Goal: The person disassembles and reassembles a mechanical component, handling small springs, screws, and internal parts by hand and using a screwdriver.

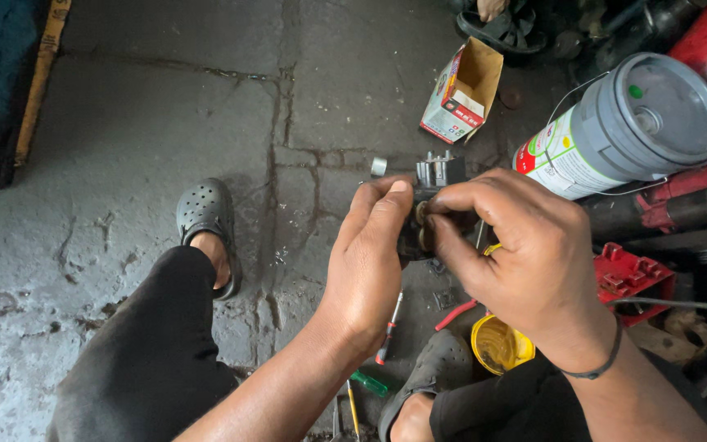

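Head: two hands (452, 245) gripping one part (434, 184).

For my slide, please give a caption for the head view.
Both hands, left and right, grip a small metal part above a cracked concrete floor.

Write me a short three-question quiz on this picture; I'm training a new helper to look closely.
1. True or false: both hands hold the small metal part.
2. Which lies nearest the open cardboard box? A) grey bucket B) yellow tub C) green screwdriver
3. What is on the right hand's wrist?

Key
1. True; the left hand pinches it too.
2. A
3. A dark band.
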